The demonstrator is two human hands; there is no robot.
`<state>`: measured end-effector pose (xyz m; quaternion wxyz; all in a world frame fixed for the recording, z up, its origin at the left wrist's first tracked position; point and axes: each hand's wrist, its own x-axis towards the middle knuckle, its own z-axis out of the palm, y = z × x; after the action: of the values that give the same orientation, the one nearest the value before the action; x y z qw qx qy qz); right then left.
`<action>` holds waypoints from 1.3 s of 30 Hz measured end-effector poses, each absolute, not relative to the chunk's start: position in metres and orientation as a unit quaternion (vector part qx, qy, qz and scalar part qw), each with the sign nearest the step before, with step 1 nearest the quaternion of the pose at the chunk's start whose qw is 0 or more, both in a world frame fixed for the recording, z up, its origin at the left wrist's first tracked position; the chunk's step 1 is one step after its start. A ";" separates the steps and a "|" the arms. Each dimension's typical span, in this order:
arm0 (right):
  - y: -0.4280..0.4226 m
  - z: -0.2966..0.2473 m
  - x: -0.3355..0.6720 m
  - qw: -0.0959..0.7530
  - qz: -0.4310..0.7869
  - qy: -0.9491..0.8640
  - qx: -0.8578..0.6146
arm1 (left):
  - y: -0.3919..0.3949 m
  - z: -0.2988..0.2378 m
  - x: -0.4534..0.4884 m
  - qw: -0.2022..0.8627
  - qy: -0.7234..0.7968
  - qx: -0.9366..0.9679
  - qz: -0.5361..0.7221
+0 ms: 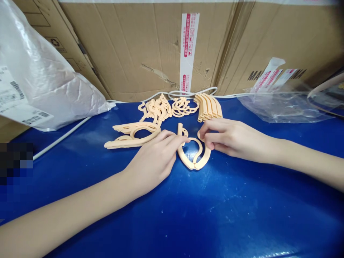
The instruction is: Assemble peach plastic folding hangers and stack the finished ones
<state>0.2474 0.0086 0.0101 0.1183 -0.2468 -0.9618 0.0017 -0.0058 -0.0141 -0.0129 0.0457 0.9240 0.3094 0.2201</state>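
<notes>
A peach-coloured plastic hanger part point(194, 157), folded into a V shape, lies on the blue table point(220, 208). My left hand point(154, 159) rests on the table with its fingers closed on the part's left arm. My right hand point(228, 138) pinches the right arm's upper end. Just behind my left hand lie two assembled peach hangers point(133, 135). Farther back sit a heap of hook pieces point(156, 107), some ring-shaped pieces point(184, 105) and a stack of curved arms point(209, 106).
Large cardboard boxes point(150, 46) wall off the back of the table. A white plastic bag point(40, 82) with labels sits at the left. Clear plastic bags point(282, 104) lie at the right. A white cable point(61, 138) runs along the table's back.
</notes>
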 end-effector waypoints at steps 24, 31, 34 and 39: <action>0.007 -0.002 0.240 0.216 0.169 -0.918 -0.285 | -0.011 -0.013 -0.006 0.114 0.322 0.925 0.168; 0.005 0.001 0.238 0.238 0.369 -0.799 -0.411 | -0.017 -0.011 -0.006 0.000 0.303 0.928 0.218; 0.008 0.008 0.240 0.225 0.451 -0.761 -0.408 | -0.017 -0.011 -0.006 -0.091 0.303 0.916 0.247; 0.010 0.016 0.243 0.222 0.510 -0.723 -0.410 | -0.017 -0.008 -0.006 -0.122 0.311 0.903 0.270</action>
<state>0.2432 0.0101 0.0160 0.2219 -0.4101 -0.7229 0.5100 -0.0064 -0.0172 -0.0076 -0.1222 0.9031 0.3106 0.2700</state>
